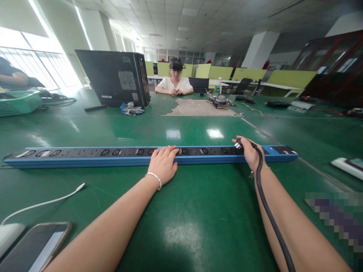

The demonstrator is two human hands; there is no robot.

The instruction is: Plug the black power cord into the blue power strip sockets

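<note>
A long blue power strip (pixel 133 161) with a row of black sockets lies across the green table (pixel 204 196). My left hand (pixel 163 163) rests flat on its middle, fingers stretched over the top face and holding nothing loose. Above the strip's right part, my right hand (pixel 251 153) is closed around a black power plug (pixel 239 143). The plug's metal prongs point left, apart from the sockets as far as I can see. Its thick black cord (pixel 266 204) runs back over my right forearm toward me.
A phone (pixel 25 253) and a white cable (pixel 45 204) lie at near left. Farther back stand a black computer case (pixel 113 79), gloves (pixel 132 108) and a green basket (pixel 21 102). Across the table sits a person (pixel 176 83). A white device (pixel 347 168) lies at right.
</note>
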